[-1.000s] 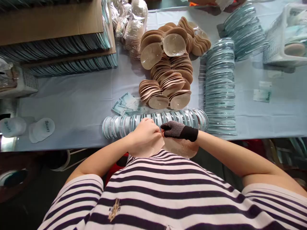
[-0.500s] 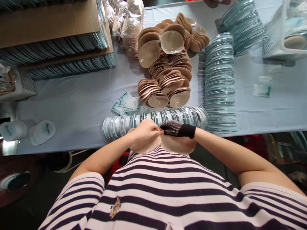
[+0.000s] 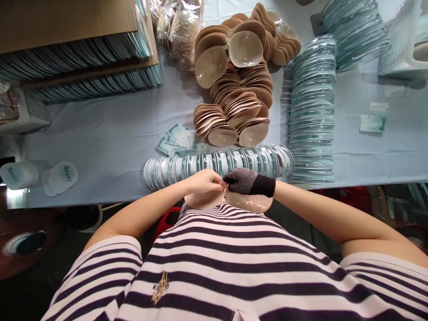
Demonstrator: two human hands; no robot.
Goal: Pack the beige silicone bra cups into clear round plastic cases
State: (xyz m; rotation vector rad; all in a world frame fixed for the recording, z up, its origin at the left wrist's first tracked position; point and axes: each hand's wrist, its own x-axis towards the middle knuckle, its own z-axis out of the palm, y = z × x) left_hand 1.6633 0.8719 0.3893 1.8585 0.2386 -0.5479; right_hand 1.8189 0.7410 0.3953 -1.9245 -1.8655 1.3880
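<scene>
Joining a pair of beige adhesive bra cups (image 3: pixel 249 203) at the centre clasp, held against the striped shirt at the table edge (image 3: pixel 100 196).

Bare left hand (image 3: pixel 203 182) and dot-gloved right hand (image 3: pixel 245 181) both pinch closed on the cups' inner edges. Judged in hand: this one pair; a heap of beige cups (image 3: pixel 239 96) remains, a row of clear round cases (image 3: pixel 217 162) lies just beyond the hands, and more case stacks (image 3: pixel 312 107) stand to the right.

Cardboard box (image 3: pixel 67 20), white basket (image 3: pixel 401 49) (contents perhaps pads), leaflets (image 3: pixel 174 138).
</scene>
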